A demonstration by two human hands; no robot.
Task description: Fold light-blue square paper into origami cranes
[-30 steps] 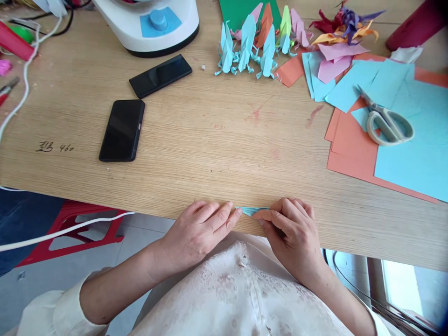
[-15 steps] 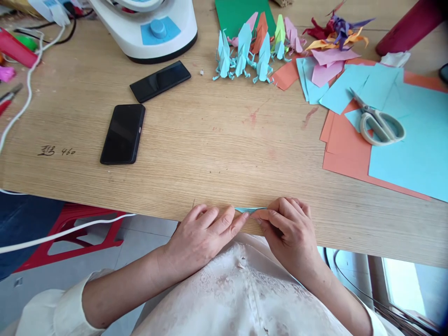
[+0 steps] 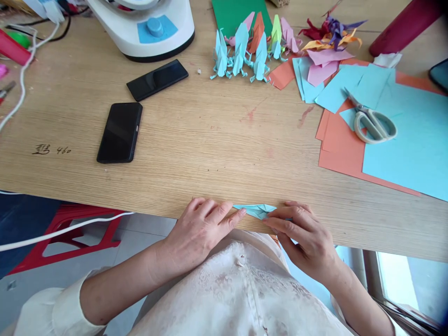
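Note:
A small folded light-blue paper piece (image 3: 256, 210) lies flat at the near edge of the wooden table (image 3: 210, 140). My left hand (image 3: 203, 228) presses its fingertips on the piece's left end. My right hand (image 3: 304, 235) pinches the right end with thumb and fingers. Both hands rest against the table's front edge, just above my white patterned top.
Two black phones (image 3: 120, 132) (image 3: 157, 79) lie at the left. Several folded paper figures (image 3: 241, 56) stand at the back. Blue and orange sheets (image 3: 402, 140) with grey-handled scissors (image 3: 371, 123) cover the right. A white appliance (image 3: 143, 23) and a white cable (image 3: 63, 231) are at the left.
My right hand has slid to the right along the paper, so more of the blue piece shows between my hands. The view shifted slightly.

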